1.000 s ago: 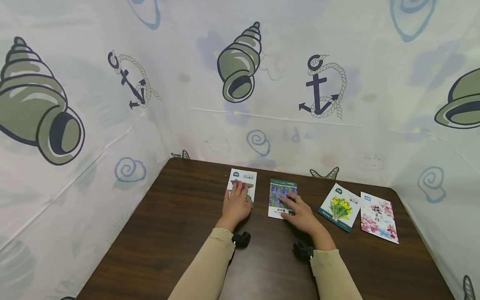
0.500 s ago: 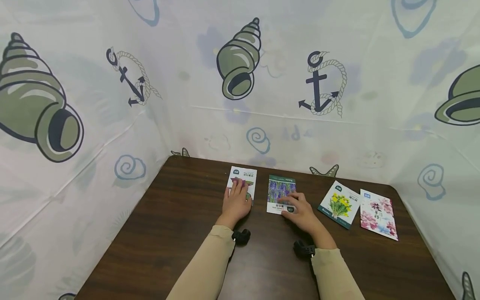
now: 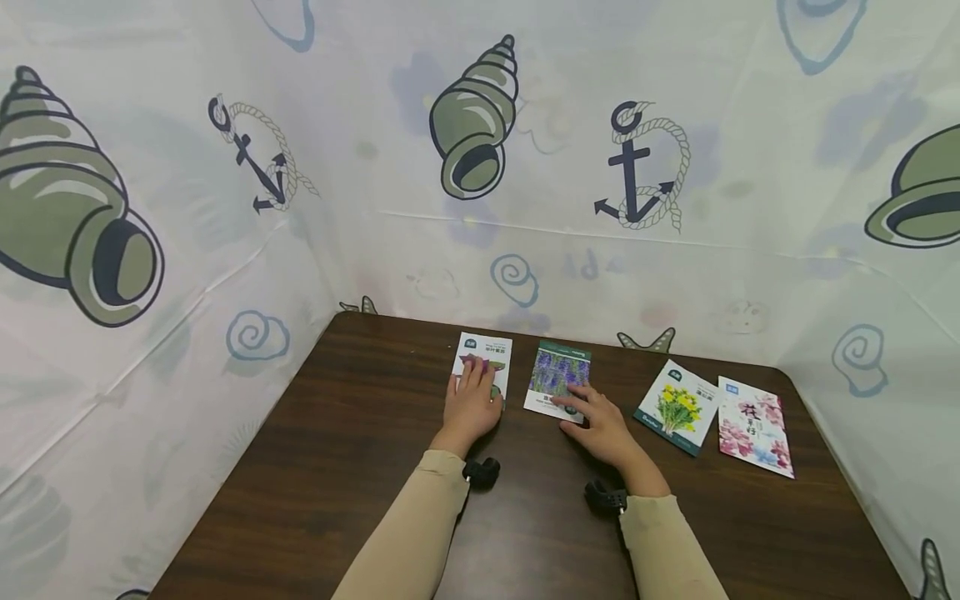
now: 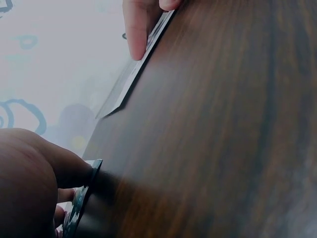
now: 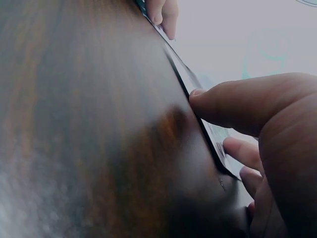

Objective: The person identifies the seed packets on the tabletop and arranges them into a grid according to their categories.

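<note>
In the head view, my left hand [image 3: 470, 406] rests on a white seed packet [image 3: 486, 342] with a reddish-purple plant picture, its fingers extended over the lower part. To its right lies a seed packet with purple flower spikes [image 3: 558, 368], green along its far edge and white along its near one. My right hand [image 3: 602, 423] touches that packet's near right corner with spread fingertips. In the right wrist view, the thumb [image 5: 213, 105] meets the packet's edge while other fingertips lie on its face. The left wrist view shows the left thumb [image 4: 74, 168] against the white packet's edge.
Farther right lie a packet with yellow flowers [image 3: 678, 408] and a pink blossom packet [image 3: 755, 427], their edges close together. All rest on a dark wooden table [image 3: 360, 417]. A patterned cloth [image 3: 360, 183] hangs behind and beside the table.
The purple-flower packet has slid left and slightly away under my right fingertips, turning a little and coming closer to the white packet. My left hand stays in place.
</note>
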Tool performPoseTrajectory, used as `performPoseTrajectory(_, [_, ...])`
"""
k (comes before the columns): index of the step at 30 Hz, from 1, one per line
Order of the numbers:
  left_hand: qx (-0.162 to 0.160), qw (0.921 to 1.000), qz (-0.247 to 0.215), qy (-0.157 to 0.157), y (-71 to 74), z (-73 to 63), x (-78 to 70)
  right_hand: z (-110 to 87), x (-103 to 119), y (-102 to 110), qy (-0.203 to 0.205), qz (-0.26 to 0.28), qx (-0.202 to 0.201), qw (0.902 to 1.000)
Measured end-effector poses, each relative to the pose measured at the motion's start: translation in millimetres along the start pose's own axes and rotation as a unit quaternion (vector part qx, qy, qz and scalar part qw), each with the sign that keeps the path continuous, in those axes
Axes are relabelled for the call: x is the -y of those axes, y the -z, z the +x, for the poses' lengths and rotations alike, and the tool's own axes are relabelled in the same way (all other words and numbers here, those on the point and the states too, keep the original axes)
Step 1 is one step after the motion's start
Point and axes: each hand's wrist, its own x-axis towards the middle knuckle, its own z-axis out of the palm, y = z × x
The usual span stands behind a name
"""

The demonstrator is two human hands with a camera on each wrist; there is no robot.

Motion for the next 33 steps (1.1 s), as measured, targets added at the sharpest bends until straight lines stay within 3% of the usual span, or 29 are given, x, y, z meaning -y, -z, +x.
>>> performPoseTrajectory(12, [-0.006,0.9999,-0.013,-0.001,-0.6,-3.8,-4.6,-3.8,4.4,2.8,-0.028,0.028,0.021,0.999])
performPoseTrajectory(21, [-0.004,1.0,0.004,0.002,-4.2,3.5,0.5,0.4,7.3,8.2,-0.058,0.04,0.034,0.9969])
performPoseTrajectory(26, [0.002,0.9999,0.013,0.008,-3.4,4.4,0.4,2.4,7.7,10.0,-0.061,0.05,0.038,0.9962])
performPoseTrajectory(33, [-0.001,1.0,-0.008,0.005,3.4,-1.0,-6.3,1.4,5.6,9.1,-0.064,0.056,0.041,0.9955])
